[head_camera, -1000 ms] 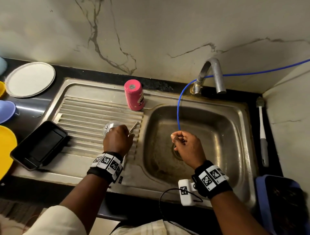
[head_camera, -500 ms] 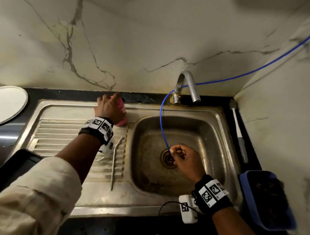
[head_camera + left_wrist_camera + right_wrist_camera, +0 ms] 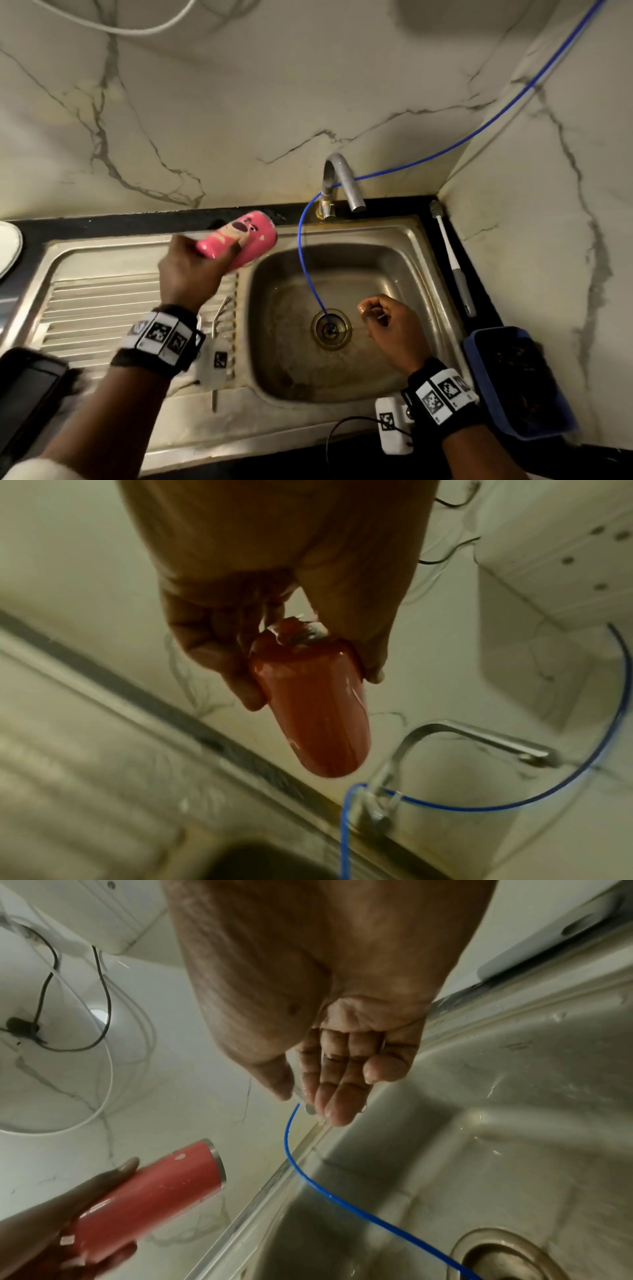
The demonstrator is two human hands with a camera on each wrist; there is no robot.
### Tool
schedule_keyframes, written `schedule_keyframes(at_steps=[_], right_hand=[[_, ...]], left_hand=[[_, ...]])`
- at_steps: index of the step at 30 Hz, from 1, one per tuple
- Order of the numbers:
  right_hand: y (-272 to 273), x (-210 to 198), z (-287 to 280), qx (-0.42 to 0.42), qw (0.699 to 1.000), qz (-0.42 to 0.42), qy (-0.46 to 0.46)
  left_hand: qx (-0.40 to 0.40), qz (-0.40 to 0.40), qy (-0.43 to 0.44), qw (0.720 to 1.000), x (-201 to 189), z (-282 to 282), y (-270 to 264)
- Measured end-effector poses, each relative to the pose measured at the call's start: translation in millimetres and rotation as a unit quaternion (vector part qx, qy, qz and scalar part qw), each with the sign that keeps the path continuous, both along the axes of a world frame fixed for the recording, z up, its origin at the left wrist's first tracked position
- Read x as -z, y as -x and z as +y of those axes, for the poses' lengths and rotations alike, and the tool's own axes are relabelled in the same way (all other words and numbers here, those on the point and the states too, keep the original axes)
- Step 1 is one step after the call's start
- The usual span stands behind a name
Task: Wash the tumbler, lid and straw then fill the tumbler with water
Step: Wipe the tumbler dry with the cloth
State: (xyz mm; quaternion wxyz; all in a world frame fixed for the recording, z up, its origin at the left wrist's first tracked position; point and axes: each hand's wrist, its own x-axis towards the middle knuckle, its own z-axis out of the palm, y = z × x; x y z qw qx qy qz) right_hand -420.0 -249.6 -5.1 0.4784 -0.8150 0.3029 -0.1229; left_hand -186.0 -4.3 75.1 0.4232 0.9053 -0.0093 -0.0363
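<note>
The pink cylindrical tumbler with a cartoon face lay tilted in the air over the back rim of the steel sink, by the basin's left edge, clasped round its body by the left hand. The right hand hung over the basin, fingers loosely curled, holding nothing. A bent metal straw lay on the ribbed drainboard. A thin blue tube ran into the drain.
</note>
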Motion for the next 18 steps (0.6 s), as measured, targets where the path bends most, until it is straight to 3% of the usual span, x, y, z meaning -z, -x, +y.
schedule_keyframes(at_steps=[2, 4, 8, 11, 14, 18], right_hand=[[10.7, -6.8, -9.2, 0.01, 1.0, -0.002, 0.013], [23.8, -12.7, -20.2, 0.028, 0.999, -0.007, 0.023], [59.5, -24.6, -48.5, 0.059, 0.995, -0.019, 0.078], [98.2, -35.4, -76.2, 0.107, 0.981, 0.013, 0.164], [137.3, -37.6, -105.4, 0.142, 0.951, 0.091, 0.261], [162.9, -26.0, -125.5, 0.073, 0.926, 0.282, 0.241]], left_hand=[[0.008, 0.095, 0.068, 0.993, 12.2, -5.1, 30.2], [0.018, 0.203, 0.152, 0.967, 30.5, -9.2, 58.7], [0.032, 0.392, 0.316, 0.863, 53.0, -28.6, 107.7], [0.064, 0.46, 0.403, 0.788, 48.4, -48.6, 134.0], [0.115, 0.498, 0.446, 0.735, 40.9, -65.1, 151.8], [0.188, 0.519, 0.432, 0.714, 40.1, -87.5, 164.7]])
